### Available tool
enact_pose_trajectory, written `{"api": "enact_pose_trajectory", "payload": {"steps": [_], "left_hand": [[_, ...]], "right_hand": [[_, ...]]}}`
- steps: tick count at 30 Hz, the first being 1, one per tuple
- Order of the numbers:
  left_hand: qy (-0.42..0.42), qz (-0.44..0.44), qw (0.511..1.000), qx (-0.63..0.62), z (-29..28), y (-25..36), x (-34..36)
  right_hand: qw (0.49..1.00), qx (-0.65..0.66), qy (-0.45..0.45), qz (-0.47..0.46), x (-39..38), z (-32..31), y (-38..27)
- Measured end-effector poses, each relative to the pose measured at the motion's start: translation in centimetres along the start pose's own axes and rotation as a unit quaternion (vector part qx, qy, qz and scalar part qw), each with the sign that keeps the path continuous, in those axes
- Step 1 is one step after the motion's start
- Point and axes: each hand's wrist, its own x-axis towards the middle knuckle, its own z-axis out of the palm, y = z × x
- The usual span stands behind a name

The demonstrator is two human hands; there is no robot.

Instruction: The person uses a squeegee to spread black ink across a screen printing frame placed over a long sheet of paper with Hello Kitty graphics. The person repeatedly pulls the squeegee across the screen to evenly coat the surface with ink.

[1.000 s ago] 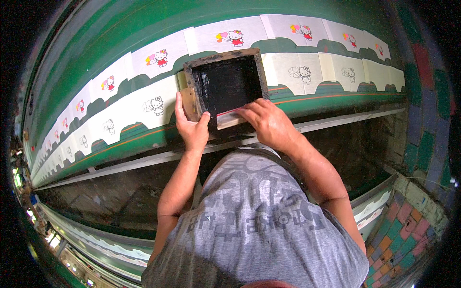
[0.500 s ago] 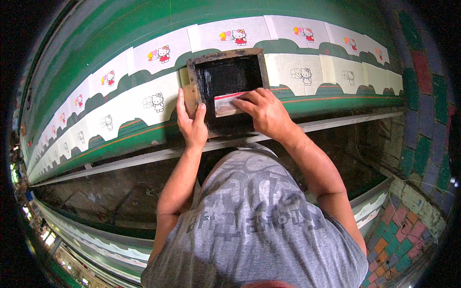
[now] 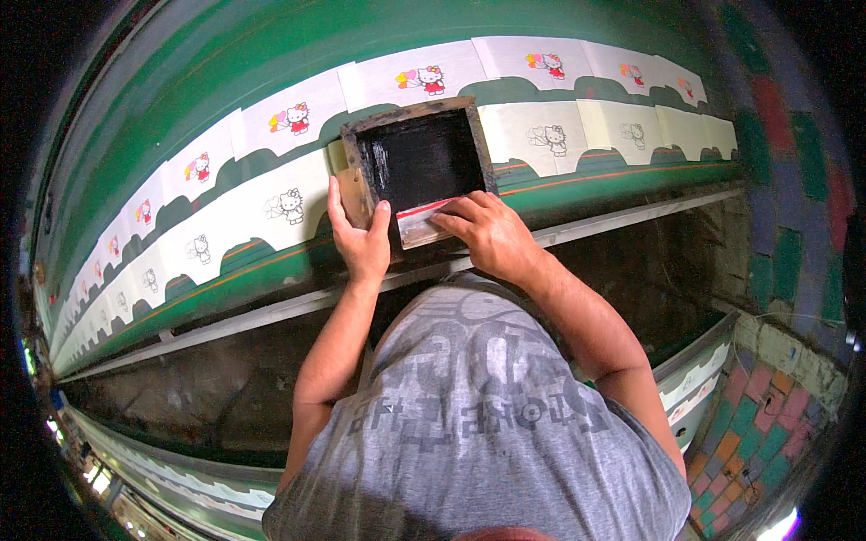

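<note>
A screen-printing frame (image 3: 410, 114) with a dark wooden rim and black, ink-coated mesh lies over the near row of cut fabric pieces (image 3: 253, 212). My left hand (image 3: 363, 251) grips its left side at a tan wooden tab (image 3: 354, 196), thumb toward the mesh and fingers along the outer edge. In my right hand (image 3: 498, 236) is a squeegee (image 3: 420, 224), pale with a red stripe, held by its top at the frame's near end. The fabric under the frame is hidden.
Pale pieces in the far row (image 3: 406, 63) carry coloured cartoon cat prints; the near row shows black outlines. They lie on a long green table (image 3: 253, 54) edged by a metal rail (image 3: 622, 218). Coloured paving (image 3: 767, 424) shows at the right.
The squeegee in my right hand has come nearer to me, down to the frame's near end. My left hand keeps its hold on the frame. The view has shifted slightly.
</note>
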Motion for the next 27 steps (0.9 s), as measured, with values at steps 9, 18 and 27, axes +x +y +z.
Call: {"api": "enact_pose_trajectory", "payload": {"steps": [9,18,27], "left_hand": [[0.016,0.047,0.998,0.045,0.2,-0.5,-0.3],[0.0,0.044,0.999,-0.015,1.6,2.0,-1.2],[-0.008,0.056,0.998,-0.02,12.8,5.2,-3.6]], "right_hand": [[1.0,0.003,0.015,-0.005,-0.7,0.9,0.4],[0.989,0.045,0.135,-0.034,-2.6,0.5,2.5],[0.975,0.109,0.193,0.003,-9.4,-4.6,10.4]]}}
